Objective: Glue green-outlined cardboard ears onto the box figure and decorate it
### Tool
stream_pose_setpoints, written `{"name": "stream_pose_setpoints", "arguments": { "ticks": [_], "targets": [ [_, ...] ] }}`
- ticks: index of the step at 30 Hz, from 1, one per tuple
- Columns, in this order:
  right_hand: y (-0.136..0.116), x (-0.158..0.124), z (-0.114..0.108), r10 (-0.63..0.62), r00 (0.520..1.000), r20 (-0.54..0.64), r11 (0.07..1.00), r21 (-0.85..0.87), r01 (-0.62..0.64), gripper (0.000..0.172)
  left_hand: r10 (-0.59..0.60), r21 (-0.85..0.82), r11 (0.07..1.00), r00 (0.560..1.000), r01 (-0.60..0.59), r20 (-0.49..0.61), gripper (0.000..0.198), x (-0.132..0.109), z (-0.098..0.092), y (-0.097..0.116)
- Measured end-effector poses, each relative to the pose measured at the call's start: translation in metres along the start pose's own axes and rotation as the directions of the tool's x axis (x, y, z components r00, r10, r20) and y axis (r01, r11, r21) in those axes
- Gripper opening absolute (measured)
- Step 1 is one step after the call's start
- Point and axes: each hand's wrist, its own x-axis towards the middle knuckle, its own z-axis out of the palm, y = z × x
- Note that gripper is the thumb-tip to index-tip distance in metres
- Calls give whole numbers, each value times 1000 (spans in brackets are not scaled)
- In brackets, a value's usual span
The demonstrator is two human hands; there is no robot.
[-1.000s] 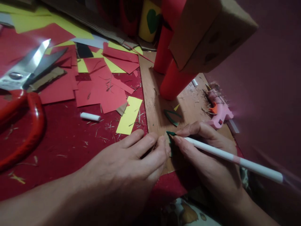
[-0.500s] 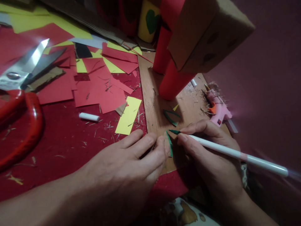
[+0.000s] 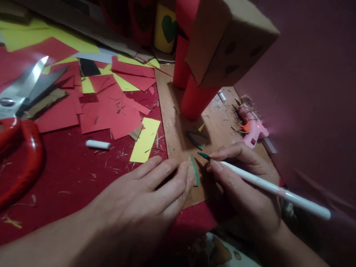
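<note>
My right hand (image 3: 244, 185) grips a white marker (image 3: 267, 185) with a green tip, which hovers just above a brown cardboard sheet (image 3: 217, 126). My left hand (image 3: 147, 196) lies flat with fingers together, its fingertips pressing down a small cardboard piece with a green-coloured edge (image 3: 194, 172). The marker tip sits a little up and right of that piece. A thin green paper outline (image 3: 196, 138) lies on the sheet beyond it.
A pink hot glue gun (image 3: 251, 124) lies at the right of the sheet. Red paper tubes (image 3: 194, 98) carry a brown cardboard box (image 3: 228, 40). Red-handled scissors (image 3: 19, 111), a white glue stick (image 3: 98, 144), and red and yellow paper scraps (image 3: 145, 140) cover the red table.
The marker tip has lifted off the small piece and moved up and right. The piece's green edge now shows. The view has shifted slightly right.
</note>
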Motion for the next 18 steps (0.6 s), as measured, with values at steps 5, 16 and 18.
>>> {"name": "stream_pose_setpoints", "arguments": {
  "ticks": [5, 16, 18],
  "targets": [
    [3, 0, -4, 44, 994, 98, 997, 52, -50, 12, -37, -28, 999, 998, 39, 58, 57, -1, -5, 1],
    [2, 1, 3, 68, 998, -7, 995, 75, -67, 9, 8, -25, 1000, 1000, -7, 7, 41, -8, -4, 4],
    [3, 0, 2, 52, 998, 22, 995, 82, -54, 8, 23, -5, 1000, 1000, -23, 17, 38, -8, -5, 6]
  ]
}}
